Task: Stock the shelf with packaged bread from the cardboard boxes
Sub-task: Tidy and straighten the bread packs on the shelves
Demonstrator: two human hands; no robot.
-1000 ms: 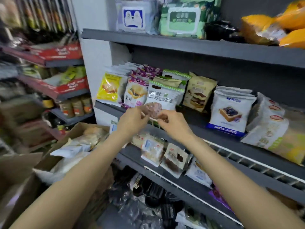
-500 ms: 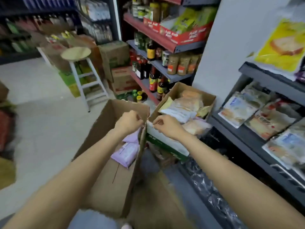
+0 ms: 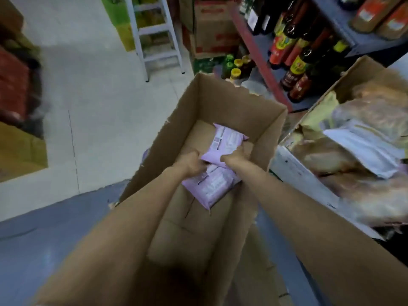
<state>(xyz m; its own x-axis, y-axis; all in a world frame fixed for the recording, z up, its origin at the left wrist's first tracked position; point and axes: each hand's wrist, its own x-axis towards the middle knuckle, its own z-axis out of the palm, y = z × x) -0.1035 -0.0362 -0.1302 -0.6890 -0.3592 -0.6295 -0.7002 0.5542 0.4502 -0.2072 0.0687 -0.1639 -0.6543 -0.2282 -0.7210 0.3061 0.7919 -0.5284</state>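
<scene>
head view: both your arms reach down into the open cardboard box (image 3: 223, 102) on the floor (image 3: 99, 102). your left hand (image 3: 189, 165) and right hand (image 3: 234, 159), fingers curled, grip the near end of the upper purple bread packet (image 3: 225, 143), near the box's far wall. a second purple packet (image 3: 212, 186) lies beneath. at the right edge, a second box (image 3: 362, 71) holds pale bread packets (image 3: 362, 140), beside shelved sauce bottles (image 3: 298, 62).

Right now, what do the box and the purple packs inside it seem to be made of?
Box: plain brown cardboard, matte, with ragged torn edges at the rim. Purple packs: probably thin plastic film, smooth with a slight sheen, printed labels, and soft creases where both hands, left and right, grip the top one.
</scene>
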